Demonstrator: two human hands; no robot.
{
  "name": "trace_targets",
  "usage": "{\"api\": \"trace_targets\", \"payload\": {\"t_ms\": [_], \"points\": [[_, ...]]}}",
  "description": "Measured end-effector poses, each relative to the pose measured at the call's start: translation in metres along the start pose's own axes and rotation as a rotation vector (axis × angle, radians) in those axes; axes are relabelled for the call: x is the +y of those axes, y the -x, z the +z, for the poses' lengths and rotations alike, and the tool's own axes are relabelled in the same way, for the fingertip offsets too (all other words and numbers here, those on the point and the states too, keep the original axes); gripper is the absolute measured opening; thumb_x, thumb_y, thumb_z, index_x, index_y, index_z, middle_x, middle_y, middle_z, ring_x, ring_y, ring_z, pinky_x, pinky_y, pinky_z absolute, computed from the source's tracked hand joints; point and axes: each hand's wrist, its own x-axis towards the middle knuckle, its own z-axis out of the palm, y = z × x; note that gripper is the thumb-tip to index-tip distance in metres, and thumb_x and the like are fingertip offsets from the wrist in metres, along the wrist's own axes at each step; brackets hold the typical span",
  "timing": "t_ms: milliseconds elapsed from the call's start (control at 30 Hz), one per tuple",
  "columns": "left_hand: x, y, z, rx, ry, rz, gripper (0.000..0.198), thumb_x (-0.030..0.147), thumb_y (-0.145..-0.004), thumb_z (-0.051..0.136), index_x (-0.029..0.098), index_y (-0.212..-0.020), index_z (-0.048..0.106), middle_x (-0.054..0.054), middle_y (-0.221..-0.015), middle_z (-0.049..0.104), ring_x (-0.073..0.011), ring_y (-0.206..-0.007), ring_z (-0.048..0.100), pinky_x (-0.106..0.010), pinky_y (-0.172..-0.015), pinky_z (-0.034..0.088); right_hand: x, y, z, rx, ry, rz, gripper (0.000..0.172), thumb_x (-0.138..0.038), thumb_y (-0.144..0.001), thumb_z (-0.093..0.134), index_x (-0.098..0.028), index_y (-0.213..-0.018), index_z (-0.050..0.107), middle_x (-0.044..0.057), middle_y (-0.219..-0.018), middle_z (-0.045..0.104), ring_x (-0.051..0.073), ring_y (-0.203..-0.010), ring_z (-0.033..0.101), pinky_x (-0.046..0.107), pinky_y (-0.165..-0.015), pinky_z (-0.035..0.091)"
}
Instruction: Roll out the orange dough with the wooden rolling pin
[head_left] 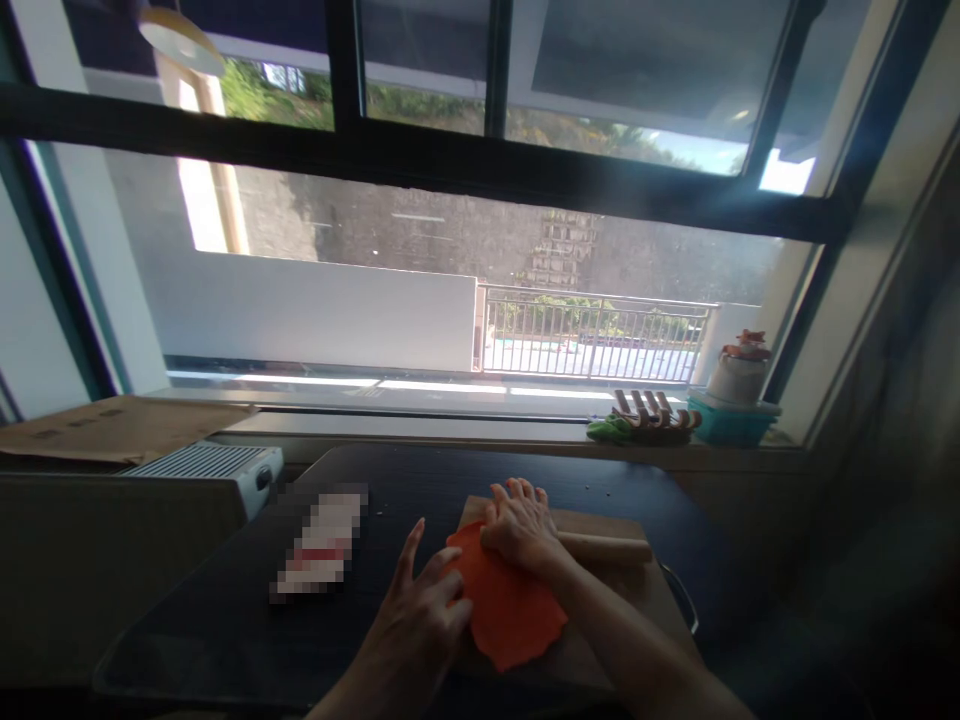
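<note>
A thin orange sheet of dough (pixel 514 615) lies on a brown board (pixel 637 600) and hangs toward its left edge. My left hand (pixel 424 605) is at the sheet's left rim, thumb and nearer fingers closed on it while the outer finger sticks up. Across the upper part of the sheet, my right hand (pixel 521 525) covers the left end of a wooden rolling pin (pixel 607 547), its fingers reaching over the far side. The pin's other end points right over the board. My right forearm hides part of the dough and board.
The board rests on a dark table (pixel 225 640). A blurred-out flat item (pixel 322 545) lies to the left. Beyond are a white heater-like unit (pixel 259 480), a cardboard sheet (pixel 127 425), and a windowsill with a slatted brown object (pixel 652 420) and a teal box (pixel 735 422).
</note>
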Motion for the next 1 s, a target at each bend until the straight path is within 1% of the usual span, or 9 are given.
{"api": "trace_targets", "payload": {"t_ms": [100, 167, 367, 467, 567, 700, 767, 867, 1000], "points": [[-0.002, 0.001, 0.0, -0.034, -0.029, 0.003, 0.019, 0.019, -0.086, 0.056, 0.024, -0.069, 0.064, 0.003, -0.073, 0.063, -0.0192, -0.112, 0.052, -0.05, -0.116, -0.007, 0.002, -0.016, -0.002, -0.014, 0.0, 0.046, 0.045, -0.038, -0.092, 0.036, -0.019, -0.129, 0.055, 0.014, -0.136, 0.049, 0.03, -0.13, 0.037, 0.052, -0.107, 0.024], [-0.003, 0.0, 0.0, -0.04, -0.034, -0.004, 0.02, 0.019, -0.086, 0.056, 0.024, -0.069, 0.064, 0.003, -0.072, 0.062, -0.0188, -0.112, 0.052, -0.051, -0.116, -0.006, 0.001, -0.015, -0.004, -0.021, 0.0, 0.057, 0.044, -0.038, -0.093, 0.035, -0.019, -0.128, 0.055, 0.014, -0.136, 0.05, 0.03, -0.13, 0.038, 0.052, -0.106, 0.024], [0.0, -0.003, -0.003, -0.01, 0.003, -0.01, 0.022, 0.014, -0.086, 0.052, 0.025, -0.072, 0.065, 0.004, -0.074, 0.064, -0.0176, -0.11, 0.053, -0.049, -0.116, -0.008, -0.007, 0.025, 0.0, 0.026, -0.026, -0.011, 0.045, -0.039, -0.096, 0.031, -0.021, -0.128, 0.056, 0.011, -0.138, 0.05, 0.028, -0.132, 0.036, 0.047, -0.109, 0.022], [0.001, -0.003, -0.005, -0.009, 0.014, -0.025, 0.023, 0.013, -0.086, 0.051, 0.025, -0.071, 0.064, 0.004, -0.073, 0.064, -0.0177, -0.109, 0.053, -0.048, -0.116, -0.007, -0.006, 0.03, 0.002, 0.027, -0.022, -0.046, 0.046, -0.04, -0.097, 0.028, -0.022, -0.129, 0.055, 0.011, -0.14, 0.048, 0.027, -0.134, 0.033, 0.048, -0.11, 0.021], [0.001, -0.003, -0.007, -0.013, 0.036, -0.026, 0.021, 0.016, -0.085, 0.052, 0.024, -0.07, 0.063, 0.004, -0.073, 0.063, -0.0181, -0.109, 0.053, -0.046, -0.116, -0.008, -0.001, 0.009, 0.002, 0.007, 0.003, -0.033, 0.046, -0.039, -0.095, 0.031, -0.02, -0.13, 0.054, 0.013, -0.14, 0.047, 0.03, -0.133, 0.034, 0.051, -0.108, 0.022], [0.0, -0.004, -0.012, -0.035, 0.068, -0.001, 0.019, 0.02, -0.085, 0.051, 0.024, -0.069, 0.062, 0.004, -0.072, 0.062, -0.0184, -0.108, 0.053, -0.044, -0.115, -0.012, 0.009, -0.029, -0.001, -0.027, 0.013, 0.054, 0.044, -0.037, -0.093, 0.035, -0.019, -0.129, 0.054, 0.014, -0.138, 0.047, 0.03, -0.131, 0.035, 0.052, -0.106, 0.023], [-0.001, -0.004, -0.014, -0.036, 0.057, 0.006, 0.02, 0.022, -0.086, 0.051, 0.024, -0.069, 0.061, 0.004, -0.071, 0.062, -0.0184, -0.108, 0.053, -0.044, -0.115, -0.013, 0.01, -0.037, -0.002, -0.034, 0.016, 0.089, 0.043, -0.035, -0.094, 0.035, -0.018, -0.129, 0.053, 0.015, -0.139, 0.046, 0.03, -0.132, 0.035, 0.052, -0.106, 0.023], [-0.001, -0.003, -0.013, -0.041, 0.037, 0.003, 0.017, 0.022, -0.086, 0.053, 0.024, -0.072, 0.063, 0.004, -0.074, 0.062, -0.0182, -0.11, 0.052, -0.045, -0.115, -0.012, 0.007, -0.028, 0.0, -0.038, 0.004, 0.075, 0.043, -0.037, -0.094, 0.034, -0.02, -0.129, 0.053, 0.014, -0.14, 0.046, 0.029, -0.133, 0.034, 0.05, -0.106, 0.023], [-0.001, 0.001, -0.004, -0.027, 0.027, -0.012, 0.019, 0.016, -0.086, 0.053, 0.024, -0.073, 0.063, 0.004, -0.074, 0.062, -0.0175, -0.109, 0.052, -0.048, -0.116, -0.009, 0.0, 0.005, 0.004, 0.027, -0.005, -0.015, 0.044, -0.038, -0.095, 0.034, -0.019, -0.129, 0.054, 0.014, -0.14, 0.046, 0.03, -0.133, 0.033, 0.049, -0.107, 0.023]]}}
